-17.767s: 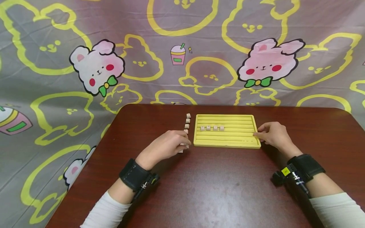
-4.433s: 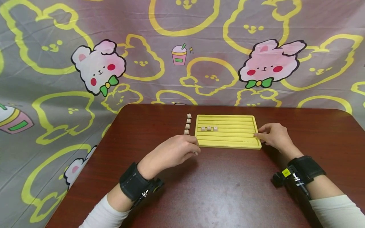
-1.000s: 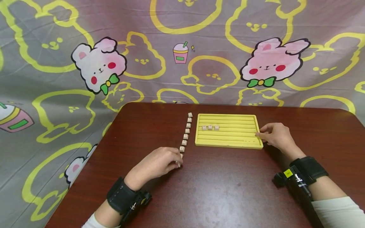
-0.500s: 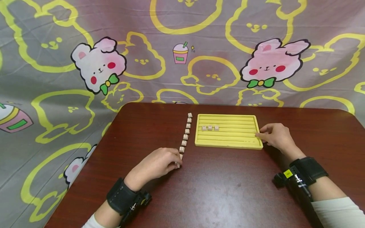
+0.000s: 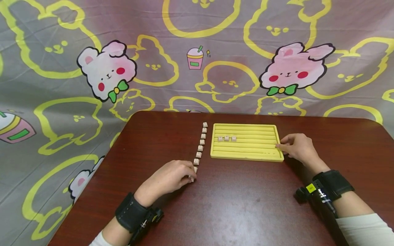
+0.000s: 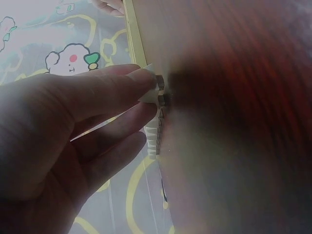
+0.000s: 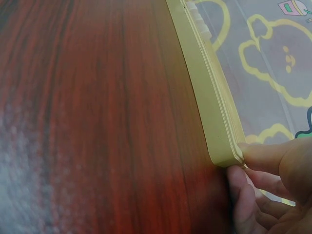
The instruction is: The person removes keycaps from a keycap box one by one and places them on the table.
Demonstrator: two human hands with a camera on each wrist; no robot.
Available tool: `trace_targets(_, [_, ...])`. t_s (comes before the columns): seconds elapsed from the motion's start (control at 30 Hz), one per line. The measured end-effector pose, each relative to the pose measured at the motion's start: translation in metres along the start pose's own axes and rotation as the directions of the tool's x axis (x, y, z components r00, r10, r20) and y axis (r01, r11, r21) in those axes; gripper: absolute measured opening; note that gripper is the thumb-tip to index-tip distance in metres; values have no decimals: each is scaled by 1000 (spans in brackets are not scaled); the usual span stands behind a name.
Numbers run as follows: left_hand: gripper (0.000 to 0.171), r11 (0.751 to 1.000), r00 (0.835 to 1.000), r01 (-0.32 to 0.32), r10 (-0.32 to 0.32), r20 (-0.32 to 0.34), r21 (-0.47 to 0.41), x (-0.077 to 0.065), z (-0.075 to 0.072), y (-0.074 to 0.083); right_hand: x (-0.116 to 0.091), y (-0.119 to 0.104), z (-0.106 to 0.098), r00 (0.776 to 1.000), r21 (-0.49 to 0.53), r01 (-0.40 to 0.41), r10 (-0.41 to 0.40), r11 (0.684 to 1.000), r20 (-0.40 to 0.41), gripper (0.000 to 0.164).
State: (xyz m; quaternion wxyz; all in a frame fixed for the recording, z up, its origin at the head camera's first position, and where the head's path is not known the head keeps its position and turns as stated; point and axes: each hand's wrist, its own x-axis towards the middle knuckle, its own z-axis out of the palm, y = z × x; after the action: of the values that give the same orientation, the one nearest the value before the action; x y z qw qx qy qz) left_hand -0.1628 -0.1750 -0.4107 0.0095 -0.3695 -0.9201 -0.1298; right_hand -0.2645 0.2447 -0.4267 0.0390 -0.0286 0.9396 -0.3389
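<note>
My left hand pinches a small beige keycap between thumb and fingertips, low over the table at the near end of a line of several keycaps. Fingers partly cover the held keycap in the head view. To the right of the line lies a yellow ridged tray. Three keycaps sit side by side in one of its slots, towards the left. My right hand grips the tray's right edge, thumb on top and fingers against the side, as the right wrist view shows at the corner.
Everything lies on a dark reddish-brown wooden table. A grey cloth with yellow outlines and rabbit faces hangs behind and to the left. Black camera bands circle both wrists.
Since the oldest frame, the tray's keycaps have dropped from four to three, and the line has grown towards me. My left hand moved nearer, then stayed almost still; my right hand kept its hold.
</note>
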Motion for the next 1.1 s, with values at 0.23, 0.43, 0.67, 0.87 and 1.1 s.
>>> trace_targets(0.23, [15, 1000, 1000, -7, 7, 2, 5, 0, 2, -1, 0, 1, 0, 1000, 4, -1, 1, 1000, 1, 37])
trace_targets(0.43, [15, 1000, 1000, -3, 3, 3, 11, 0, 2, -1, -1, -1, 1, 1000, 3, -8, 8, 1000, 0, 37])
trace_targets(0.67, [15, 1000, 1000, -7, 7, 1, 13, -1, 3, -1, -2, -1, 0, 1000, 3, -6, 6, 1000, -1, 36])
trace_targets(0.87, [18, 1000, 1000, 11, -11, 5, 16, -1, 2, -1, -2, -1, 0, 1000, -1, 6, -6, 1000, -5, 35])
trace_targets(1.1, [19, 1000, 1000, 0, 0, 1, 21, -1, -1, 2, -2, -2, 0, 1000, -3, -2, 2, 1000, 0, 36])
